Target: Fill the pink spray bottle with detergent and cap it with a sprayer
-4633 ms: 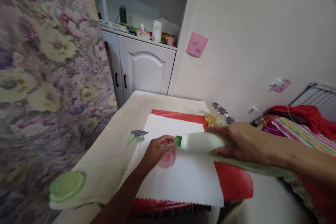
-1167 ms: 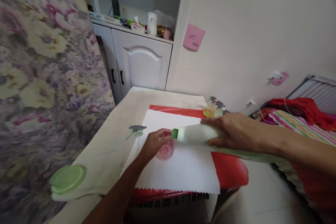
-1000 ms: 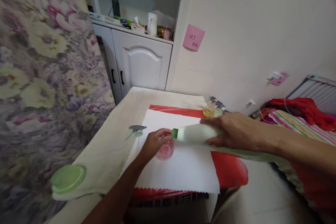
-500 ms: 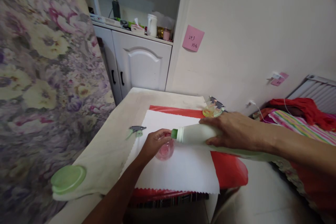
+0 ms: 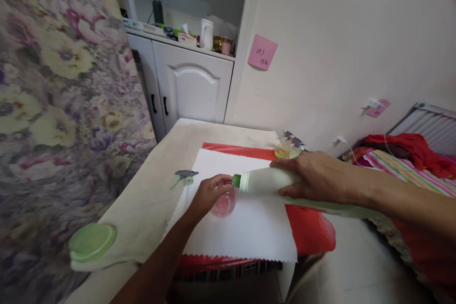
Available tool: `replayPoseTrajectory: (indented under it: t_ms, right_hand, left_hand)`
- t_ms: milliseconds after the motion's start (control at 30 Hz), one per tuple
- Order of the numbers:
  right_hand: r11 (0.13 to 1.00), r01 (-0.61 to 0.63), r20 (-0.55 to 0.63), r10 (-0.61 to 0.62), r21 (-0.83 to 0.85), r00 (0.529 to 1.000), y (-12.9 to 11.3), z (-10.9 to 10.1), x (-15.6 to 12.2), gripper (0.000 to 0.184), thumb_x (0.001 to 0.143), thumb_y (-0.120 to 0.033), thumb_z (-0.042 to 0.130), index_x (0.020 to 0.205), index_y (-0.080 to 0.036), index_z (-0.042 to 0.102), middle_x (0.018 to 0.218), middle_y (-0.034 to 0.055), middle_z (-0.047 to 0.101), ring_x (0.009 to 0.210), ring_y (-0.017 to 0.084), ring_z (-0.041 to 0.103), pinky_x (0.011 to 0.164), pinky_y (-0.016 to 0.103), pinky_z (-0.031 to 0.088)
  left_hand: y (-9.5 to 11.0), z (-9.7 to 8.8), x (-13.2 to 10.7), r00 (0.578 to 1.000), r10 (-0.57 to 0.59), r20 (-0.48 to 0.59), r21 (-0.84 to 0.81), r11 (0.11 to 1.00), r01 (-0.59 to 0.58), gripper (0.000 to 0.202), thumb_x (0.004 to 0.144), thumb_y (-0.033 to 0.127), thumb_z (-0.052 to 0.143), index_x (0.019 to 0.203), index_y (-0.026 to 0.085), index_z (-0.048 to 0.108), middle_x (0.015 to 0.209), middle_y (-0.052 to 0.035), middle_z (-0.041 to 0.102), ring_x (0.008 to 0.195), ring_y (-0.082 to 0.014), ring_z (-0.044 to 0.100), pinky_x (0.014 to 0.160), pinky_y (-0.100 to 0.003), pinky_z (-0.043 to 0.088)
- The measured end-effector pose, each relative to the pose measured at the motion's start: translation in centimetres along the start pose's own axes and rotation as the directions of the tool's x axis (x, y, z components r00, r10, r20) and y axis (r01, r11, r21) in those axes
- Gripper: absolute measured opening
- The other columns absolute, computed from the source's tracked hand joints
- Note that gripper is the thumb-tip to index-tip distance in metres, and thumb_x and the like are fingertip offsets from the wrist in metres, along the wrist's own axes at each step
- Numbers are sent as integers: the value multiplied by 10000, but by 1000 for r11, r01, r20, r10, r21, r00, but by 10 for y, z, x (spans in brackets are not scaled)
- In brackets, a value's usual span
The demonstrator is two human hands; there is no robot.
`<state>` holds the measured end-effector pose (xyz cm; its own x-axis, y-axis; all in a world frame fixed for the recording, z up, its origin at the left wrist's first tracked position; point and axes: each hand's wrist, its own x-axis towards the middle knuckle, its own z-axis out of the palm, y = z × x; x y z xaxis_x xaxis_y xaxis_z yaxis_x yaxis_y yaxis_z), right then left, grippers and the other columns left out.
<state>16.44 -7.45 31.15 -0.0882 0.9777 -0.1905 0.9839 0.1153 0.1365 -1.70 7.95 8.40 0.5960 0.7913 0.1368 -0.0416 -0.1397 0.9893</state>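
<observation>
My left hand (image 5: pixel 213 191) is closed around the neck of a small see-through pink bottle (image 5: pixel 223 205), which stands on a white sheet. My right hand (image 5: pixel 309 178) grips a large pale green bottle (image 5: pixel 265 183) from above, tipped almost flat. The green mouth (image 5: pixel 236 180) of the big bottle meets the top of the pink one beside my left fingertips. Whether liquid is flowing cannot be made out. Left of my left hand, a grey and green spray trigger head (image 5: pixel 185 175) lies on the table.
The white sheet (image 5: pixel 249 237) lies over a red cover (image 5: pixel 308 230) on the table (image 5: pixel 142 194). A round green lid (image 5: pixel 92 242) sits at the near left corner. Yellowish clear spray bottles (image 5: pixel 283 150) with dark triggers stand at the back right. A floral curtain (image 5: pixel 71 118) hangs left.
</observation>
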Motion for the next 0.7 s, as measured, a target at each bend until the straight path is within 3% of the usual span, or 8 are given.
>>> replayPoseTrajectory:
  t_ms: [467, 700]
  right_hand:
    - [1000, -26, -16, 26, 9, 1000, 5, 8, -2, 511, 818, -437, 585, 1299, -275, 529, 915, 75, 743, 811, 276, 697, 677, 353, 488]
    - [985, -73, -32, 79, 158, 996, 13, 32, -10, 564, 848, -499, 543, 1352, -253, 486, 956, 107, 740, 842, 281, 694, 714, 361, 498]
  left_hand:
    - [-1, 0, 0, 1000, -1, 0, 4, 1000, 1, 283, 721, 403, 690, 934, 218, 708, 941, -34, 748, 907, -226, 682, 804, -336, 536]
    - [1, -1, -1, 1000, -1, -8, 30, 1000, 1, 258, 751, 386, 671, 952, 226, 699, 949, -23, 745, 914, -217, 676, 816, -321, 519]
